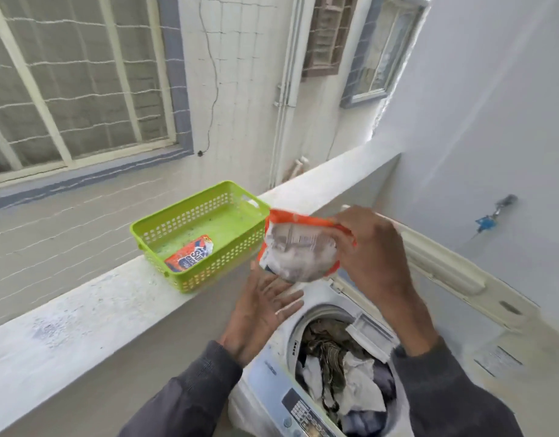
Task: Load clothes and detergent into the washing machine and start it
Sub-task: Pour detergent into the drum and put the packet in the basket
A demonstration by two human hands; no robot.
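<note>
Right hand [372,247]: thumb and fingers pinched on the top right edge of the detergent pouch [300,250], which hangs in the air above the back left corner of the washing machine [265,383]. Left hand [265,310]: flat, palm up, fingers spread, holding nothing, right under the pouch's bottom. Can't tell if it touches. Can't tell if the pouch is torn open either.

Handling guess: thin crinkly film, soft, light and part full, with the powder slumped to the bottom. It'll flop and may spill if I tip it fast. Best hold is the sealed top edge where I have it, with the other hand cupping the belly to steer the pour.

Clothes [344,380] already fill the drum. The lid [445,263] is up, on the right. The dispenser tray [371,326] sits at the drum's back rim and the control panel [306,411] along the near edge.

The green basket [221,263] is on the ledge [92,307], at the edge nearest the machine. A second detergent sachet [189,253] lies in the basket's near left corner.
</note>
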